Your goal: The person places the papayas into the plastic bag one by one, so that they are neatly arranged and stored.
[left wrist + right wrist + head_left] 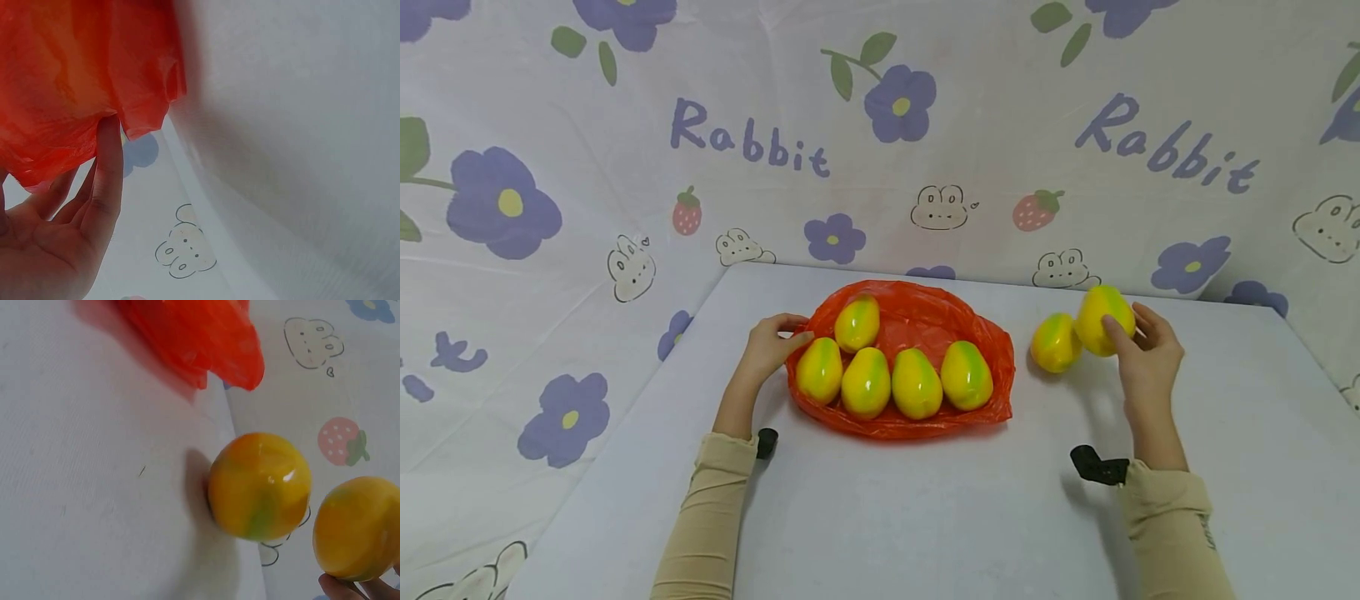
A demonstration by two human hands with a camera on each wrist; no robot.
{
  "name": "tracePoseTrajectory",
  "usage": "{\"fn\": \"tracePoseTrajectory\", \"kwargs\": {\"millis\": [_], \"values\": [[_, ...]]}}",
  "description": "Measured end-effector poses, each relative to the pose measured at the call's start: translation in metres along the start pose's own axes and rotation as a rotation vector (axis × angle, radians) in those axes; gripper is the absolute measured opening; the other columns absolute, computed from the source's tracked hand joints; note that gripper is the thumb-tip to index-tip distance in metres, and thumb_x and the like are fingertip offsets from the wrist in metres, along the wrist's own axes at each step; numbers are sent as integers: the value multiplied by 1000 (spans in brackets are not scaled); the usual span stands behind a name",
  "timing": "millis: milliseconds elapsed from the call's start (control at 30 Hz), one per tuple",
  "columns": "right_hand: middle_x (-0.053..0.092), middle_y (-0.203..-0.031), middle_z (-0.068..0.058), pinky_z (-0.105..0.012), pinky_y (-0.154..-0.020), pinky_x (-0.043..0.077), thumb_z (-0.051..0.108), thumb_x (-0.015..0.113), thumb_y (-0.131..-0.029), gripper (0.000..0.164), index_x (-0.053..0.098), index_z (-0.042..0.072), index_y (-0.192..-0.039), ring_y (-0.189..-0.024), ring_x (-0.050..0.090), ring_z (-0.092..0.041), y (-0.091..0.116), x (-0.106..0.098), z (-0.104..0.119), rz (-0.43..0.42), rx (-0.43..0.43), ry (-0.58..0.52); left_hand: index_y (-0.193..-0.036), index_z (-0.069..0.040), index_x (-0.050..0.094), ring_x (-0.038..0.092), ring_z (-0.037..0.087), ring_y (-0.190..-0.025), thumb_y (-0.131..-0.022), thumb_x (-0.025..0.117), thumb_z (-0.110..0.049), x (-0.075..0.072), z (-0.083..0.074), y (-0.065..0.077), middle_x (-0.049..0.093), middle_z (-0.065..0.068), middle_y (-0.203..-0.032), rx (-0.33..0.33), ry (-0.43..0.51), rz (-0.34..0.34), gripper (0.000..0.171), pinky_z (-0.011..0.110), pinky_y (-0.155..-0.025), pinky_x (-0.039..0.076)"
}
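A red plastic bag (917, 321) lies spread open on the table, with several glossy yellow-green mangoes (867, 383) inside it. At its left edge my left hand (767, 346) holds the rim between thumb and fingers; in the left wrist view the fingers (109, 169) touch the red plastic (69, 81). Off to the right, my right hand (1152, 354) grips a mango (1102, 321) raised above the tabletop. Another mango (1056, 343) rests on the table, just left of the held one. The right wrist view shows the held mango (357, 528) apart from the resting one (259, 486).
The white table (917, 517) reaches back to a hanging cloth (985, 150) printed with flowers, rabbits and strawberries. A black device (1097, 465) is strapped at the right wrist, and another (767, 443) at the left.
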State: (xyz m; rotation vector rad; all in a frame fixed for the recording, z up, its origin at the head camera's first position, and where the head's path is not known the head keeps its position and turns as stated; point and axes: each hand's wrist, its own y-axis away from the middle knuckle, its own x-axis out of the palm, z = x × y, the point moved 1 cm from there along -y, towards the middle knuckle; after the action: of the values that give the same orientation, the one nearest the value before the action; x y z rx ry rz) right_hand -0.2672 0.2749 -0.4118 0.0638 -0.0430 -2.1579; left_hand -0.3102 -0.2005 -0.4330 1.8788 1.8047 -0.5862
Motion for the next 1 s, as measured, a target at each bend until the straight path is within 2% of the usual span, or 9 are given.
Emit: {"fn": "tracePoseTrajectory", "kwargs": {"millis": [567, 800, 1000], "values": [[40, -155, -2, -33, -117, 35, 36, 63, -94, 58, 43, 23, -147, -142, 41, -21, 13, 46, 8, 131, -110, 112, -133, -6, 57, 53, 37, -121, -96, 61, -26, 1, -2, 2, 58, 18, -135, 0, -1, -2, 42, 47, -101, 51], [44, -152, -3, -35, -116, 37, 37, 66, -92, 58, 46, 23, -145, -139, 44, -22, 19, 64, 11, 176, -126, 96, -133, -6, 57, 53, 37, -122, -96, 60, -25, 0, -3, 3, 58, 18, -135, 2, -4, 0, 42, 47, -101, 51], [46, -151, -6, -35, -115, 38, 34, 66, -92, 58, 46, 18, -145, -138, 46, -24, 27, 79, 13, 216, -151, 86, -133, -6, 57, 54, 37, -121, -96, 61, -26, 0, -3, 3, 58, 18, -135, -2, -5, -3, 42, 47, -101, 51]]}}
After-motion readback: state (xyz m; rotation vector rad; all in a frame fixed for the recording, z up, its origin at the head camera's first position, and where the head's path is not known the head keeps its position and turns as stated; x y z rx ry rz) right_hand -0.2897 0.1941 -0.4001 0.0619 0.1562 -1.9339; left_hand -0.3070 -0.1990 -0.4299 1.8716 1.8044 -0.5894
